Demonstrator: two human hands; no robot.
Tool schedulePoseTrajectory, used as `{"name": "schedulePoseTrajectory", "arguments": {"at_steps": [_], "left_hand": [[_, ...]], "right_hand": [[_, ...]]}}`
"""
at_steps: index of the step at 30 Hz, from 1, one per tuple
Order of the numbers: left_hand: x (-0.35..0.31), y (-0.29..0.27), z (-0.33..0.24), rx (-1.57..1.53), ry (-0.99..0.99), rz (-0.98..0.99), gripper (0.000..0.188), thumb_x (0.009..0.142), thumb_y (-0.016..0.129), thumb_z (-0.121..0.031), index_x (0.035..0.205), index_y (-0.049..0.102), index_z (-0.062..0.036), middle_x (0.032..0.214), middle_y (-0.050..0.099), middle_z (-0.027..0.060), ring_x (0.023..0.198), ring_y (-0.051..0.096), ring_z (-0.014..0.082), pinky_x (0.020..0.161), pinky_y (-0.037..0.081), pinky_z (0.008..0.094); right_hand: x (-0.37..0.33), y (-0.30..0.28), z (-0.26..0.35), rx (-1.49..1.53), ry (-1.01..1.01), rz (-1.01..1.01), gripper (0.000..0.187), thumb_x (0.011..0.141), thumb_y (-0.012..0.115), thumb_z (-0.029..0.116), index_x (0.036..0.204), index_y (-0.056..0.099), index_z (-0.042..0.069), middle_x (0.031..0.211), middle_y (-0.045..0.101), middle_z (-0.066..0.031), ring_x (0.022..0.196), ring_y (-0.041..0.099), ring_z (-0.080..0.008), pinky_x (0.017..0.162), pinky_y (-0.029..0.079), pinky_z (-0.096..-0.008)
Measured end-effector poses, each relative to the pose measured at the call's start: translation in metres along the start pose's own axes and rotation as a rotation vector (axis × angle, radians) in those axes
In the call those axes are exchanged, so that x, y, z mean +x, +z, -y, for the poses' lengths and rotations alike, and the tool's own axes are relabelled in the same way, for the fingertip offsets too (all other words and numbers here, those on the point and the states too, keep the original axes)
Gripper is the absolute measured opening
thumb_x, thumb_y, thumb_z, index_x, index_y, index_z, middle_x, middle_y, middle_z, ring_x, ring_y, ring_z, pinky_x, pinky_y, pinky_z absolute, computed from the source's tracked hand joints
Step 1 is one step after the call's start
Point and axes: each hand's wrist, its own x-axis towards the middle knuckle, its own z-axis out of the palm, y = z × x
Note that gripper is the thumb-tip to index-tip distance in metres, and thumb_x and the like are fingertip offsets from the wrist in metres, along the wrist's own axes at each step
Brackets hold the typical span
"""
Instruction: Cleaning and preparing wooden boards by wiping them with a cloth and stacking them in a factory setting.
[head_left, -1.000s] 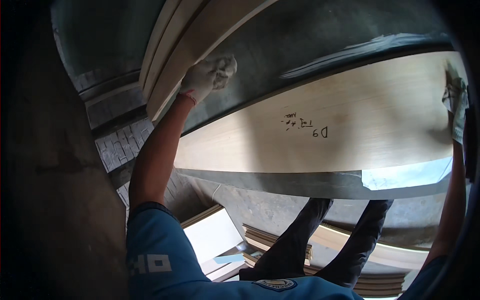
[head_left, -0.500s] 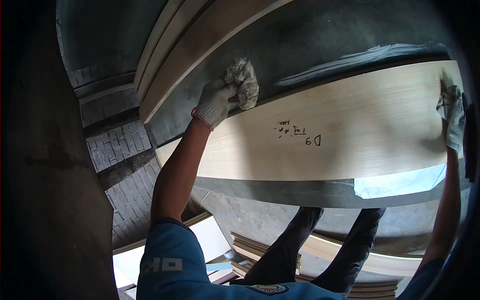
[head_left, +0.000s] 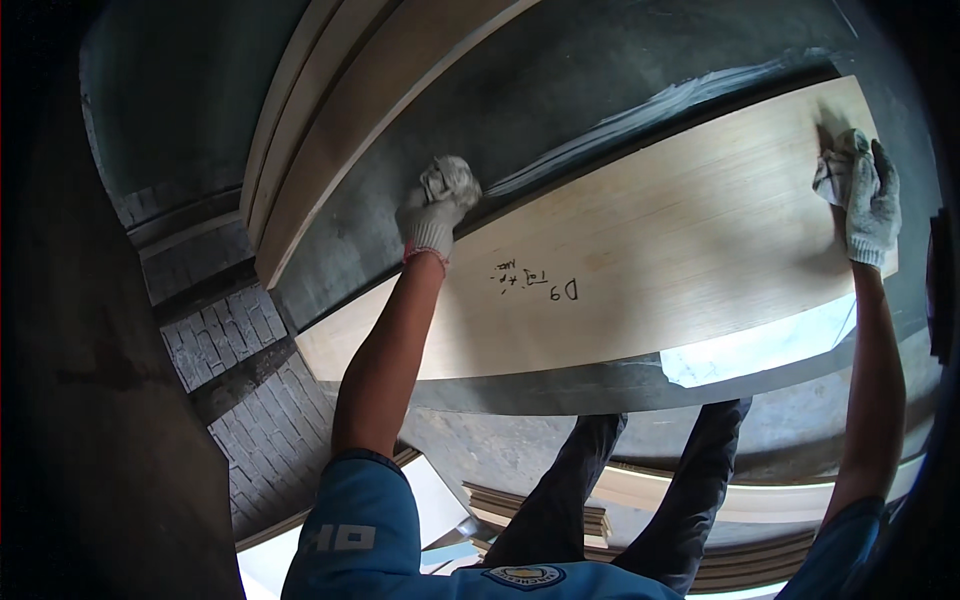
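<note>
A long pale wooden board (head_left: 660, 240) with dark handwriting lies across the dark grey tabletop (head_left: 520, 120). My left hand (head_left: 430, 222), in a knitted white glove, is closed around a crumpled greyish rag (head_left: 455, 182) just beyond the board's far edge, over the tabletop. At the board's right end, my gloved right hand (head_left: 873, 205) is closed on a second stained cloth (head_left: 832, 180) above the wood. A whitish streak (head_left: 640, 110) runs over the tabletop along the far side of the board.
Curved wooden boards (head_left: 370, 110) stand at the far left. A pale sheet (head_left: 765, 345) lies at the near edge under the board. Stacked panels (head_left: 540, 510) sit on the floor around my legs, with paving bricks (head_left: 270, 440) at the left.
The view has turned, so the board looks more slanted. My left hand has shifted right along the far edge, and its rag looks more bunched. The right hand stays at the board's right end.
</note>
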Motion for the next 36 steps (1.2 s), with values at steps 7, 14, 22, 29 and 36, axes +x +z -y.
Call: {"name": "schedulePoseTrajectory", "arguments": {"at_steps": [7,14,22,29,36], "left_hand": [[0.032,0.049,0.079,-0.372,0.028,-0.861,0.02,0.072,0.049,-0.004,0.087,0.063,-0.0021,0.088,0.061,0.0128,0.085,0.065,0.0334,0.08,0.056,0.0514],[0.019,0.091,0.118,0.896,0.077,-0.656,0.027,0.079,0.052,0.013,0.099,0.069,0.0037,0.094,0.068,0.0151,0.086,0.069,0.0268,0.078,0.06,0.0423],[0.084,0.245,0.209,1.131,-0.005,-0.581,0.034,0.073,0.061,0.017,0.102,0.067,0.0011,0.097,0.069,0.0129,0.084,0.068,0.0199,0.069,0.055,0.0306],[0.134,0.352,0.278,0.989,-0.095,-0.526,0.028,0.076,0.06,0.017,0.1,0.067,0.002,0.097,0.07,0.0175,0.087,0.071,0.0265,0.068,0.058,0.036],[0.164,0.419,0.327,0.956,-0.12,-0.481,0.037,0.081,0.054,0.02,0.115,0.061,0.0067,0.113,0.066,0.0221,0.094,0.071,0.0329,0.08,0.063,0.0413]], "right_hand": [[0.004,-0.024,-0.011,-0.111,0.036,0.034,0.048,0.1,0.056,0.038,0.135,0.056,0.006,0.132,0.06,-0.0169,0.12,0.06,-0.0294,0.1,0.048,-0.0359],[0.0,-0.016,0.021,-0.047,0.099,0.049,0.047,0.1,0.056,0.038,0.134,0.057,0.005,0.132,0.06,-0.017,0.12,0.06,-0.0296,0.101,0.048,-0.0365],[0.0,-0.026,0.03,0.105,0.067,-0.013,0.043,0.096,0.066,0.027,0.131,0.06,0.002,0.12,0.068,-0.0166,0.109,0.066,-0.0237,0.094,0.051,-0.0316],[0.001,-0.039,0.027,0.2,0.161,0.058,0.042,0.094,0.065,0.028,0.127,0.062,0.002,0.112,0.07,-0.0183,0.102,0.068,-0.0253,0.091,0.052,-0.0328],[0.001,-0.054,0.022,0.231,0.13,0.048,0.039,0.084,0.072,0.026,0.117,0.067,0.005,0.105,0.07,-0.0169,0.097,0.069,-0.0326,0.086,0.055,-0.0397]]}}
